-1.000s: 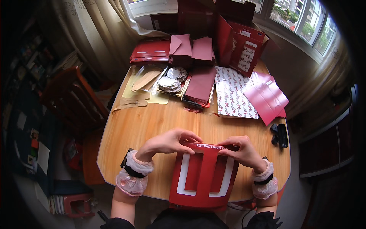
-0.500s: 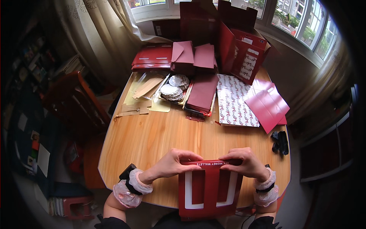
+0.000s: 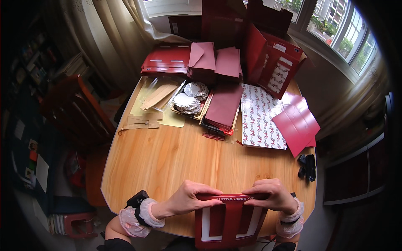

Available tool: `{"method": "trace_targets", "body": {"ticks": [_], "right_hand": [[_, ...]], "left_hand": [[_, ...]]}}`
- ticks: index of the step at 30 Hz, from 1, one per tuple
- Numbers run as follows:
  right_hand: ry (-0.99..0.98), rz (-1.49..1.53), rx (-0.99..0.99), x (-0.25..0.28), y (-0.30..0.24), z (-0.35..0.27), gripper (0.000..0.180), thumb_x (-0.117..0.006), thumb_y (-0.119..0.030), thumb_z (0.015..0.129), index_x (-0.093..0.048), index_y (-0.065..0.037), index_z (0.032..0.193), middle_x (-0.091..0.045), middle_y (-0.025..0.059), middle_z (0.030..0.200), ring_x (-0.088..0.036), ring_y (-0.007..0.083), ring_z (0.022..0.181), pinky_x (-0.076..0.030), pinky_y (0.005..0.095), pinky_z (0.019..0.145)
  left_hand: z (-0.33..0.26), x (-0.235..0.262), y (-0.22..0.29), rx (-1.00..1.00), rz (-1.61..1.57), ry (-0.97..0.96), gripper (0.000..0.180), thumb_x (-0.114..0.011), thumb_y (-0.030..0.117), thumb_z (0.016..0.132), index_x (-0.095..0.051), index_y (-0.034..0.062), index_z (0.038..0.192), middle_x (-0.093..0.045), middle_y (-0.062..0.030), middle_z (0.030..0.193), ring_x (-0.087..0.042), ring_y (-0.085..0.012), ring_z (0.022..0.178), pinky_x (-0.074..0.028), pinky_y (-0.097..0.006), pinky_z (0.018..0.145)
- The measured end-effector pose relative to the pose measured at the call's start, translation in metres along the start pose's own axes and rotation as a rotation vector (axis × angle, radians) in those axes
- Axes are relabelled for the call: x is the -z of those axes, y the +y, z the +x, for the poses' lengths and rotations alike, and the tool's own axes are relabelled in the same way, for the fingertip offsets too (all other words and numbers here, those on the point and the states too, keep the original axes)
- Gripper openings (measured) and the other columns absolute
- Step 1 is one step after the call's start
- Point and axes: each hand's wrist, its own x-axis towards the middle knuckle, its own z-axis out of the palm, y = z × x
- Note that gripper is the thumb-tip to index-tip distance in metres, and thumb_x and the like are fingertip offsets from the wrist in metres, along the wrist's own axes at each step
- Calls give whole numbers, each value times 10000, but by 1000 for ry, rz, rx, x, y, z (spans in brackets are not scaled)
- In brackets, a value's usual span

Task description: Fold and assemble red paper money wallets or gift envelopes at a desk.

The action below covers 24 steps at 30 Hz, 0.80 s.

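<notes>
Pinching a red windowed cardboard sleeve (image 3: 231, 224) by its far edge, the left hand (image 3: 187, 198) and right hand (image 3: 275, 196) could, I fear, crease it through uneven pressure.

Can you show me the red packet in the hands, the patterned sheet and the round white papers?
Red packet (image 3: 231, 219): head view, on its middle strip.
Patterned sheet (image 3: 260, 119): head view, near its middle.
Round white papers (image 3: 186, 100): head view, top of the front pile.
</notes>
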Motion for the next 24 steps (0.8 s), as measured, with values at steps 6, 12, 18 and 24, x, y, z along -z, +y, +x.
{"method": "trace_targets", "body": {"ticks": [6, 12, 18, 24], "right_hand": [[-24, 47, -33, -2, 1, 5, 249, -817, -121, 809, -738, -29, 1026, -663, 112, 767, -631, 248, 652, -487, 325, 579], [-32, 85, -52, -3, 11, 1, 280, -820, -109, 803, -750, -38, 1065, -672, 111, 740, -622, 218, 615, -479, 306, 567], [40, 29, -38, 7, 15, -2, 274, -834, -99, 783, -764, -38, 1041, -681, 107, 735, -624, 194, 614, -473, 288, 559], [8, 19, -76, 12, 11, -1, 253, -838, -101, 781, -770, -32, 1015, -676, 106, 723, -625, 195, 611, -462, 296, 549]], "left_hand": [[1, 2, -5, 14, -40, 16, 215, -806, 83, 834, -768, -3, 1027, -766, -127, 876, -714, -129, 741, -546, -238, 671], [2, 2, -7, 46, -58, 1, 217, -787, 97, 857, -763, -7, 1046, -771, -112, 892, -705, -102, 787, -557, -237, 734], [2, 7, -6, 174, -199, -21, 245, -777, 58, 865, -737, -31, 1090, -758, -90, 960, -692, -104, 853, -570, -254, 775], [0, 9, -5, 209, -192, 20, 235, -788, 69, 859, -748, -28, 1069, -763, -89, 941, -691, -97, 849, -566, -240, 781]]}}
